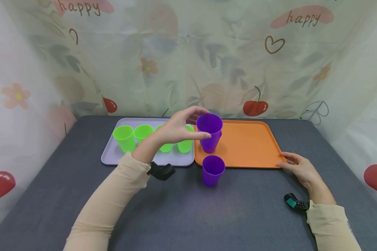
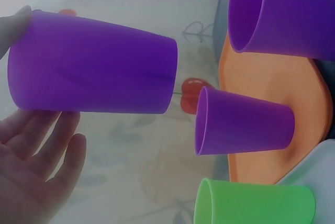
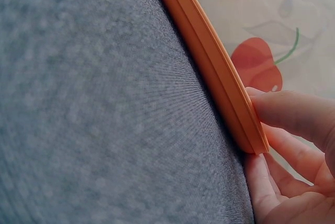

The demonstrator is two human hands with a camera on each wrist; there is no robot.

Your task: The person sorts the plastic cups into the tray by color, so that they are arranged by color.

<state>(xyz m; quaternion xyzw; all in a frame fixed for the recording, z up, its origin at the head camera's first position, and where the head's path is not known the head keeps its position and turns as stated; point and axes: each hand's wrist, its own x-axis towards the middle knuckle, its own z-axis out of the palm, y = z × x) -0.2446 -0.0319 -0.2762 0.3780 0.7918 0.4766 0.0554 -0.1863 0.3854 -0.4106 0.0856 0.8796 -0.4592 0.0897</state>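
Note:
My left hand [image 1: 176,128] holds a purple cup [image 2: 94,62] between thumb and fingers, raised above the left end of the orange tray [image 1: 248,144]. Partly hidden below it, a second purple cup [image 2: 246,123] stands upright on that tray. A third purple cup [image 1: 212,176] is upright on the dark table, just in front of the tray's left front corner. At the tray's front right corner, my right hand [image 1: 303,171] pinches the rim, thumb on the upper side and fingers underneath or beside it.
Left of the orange tray, and close against it, lies a lavender tray [image 1: 179,162]. Several green cups [image 1: 124,138] stand on it, some partly covered by the left hand and forearm. A printed curtain [image 1: 188,69] hangs behind the dark cloth-covered table [image 1: 232,216].

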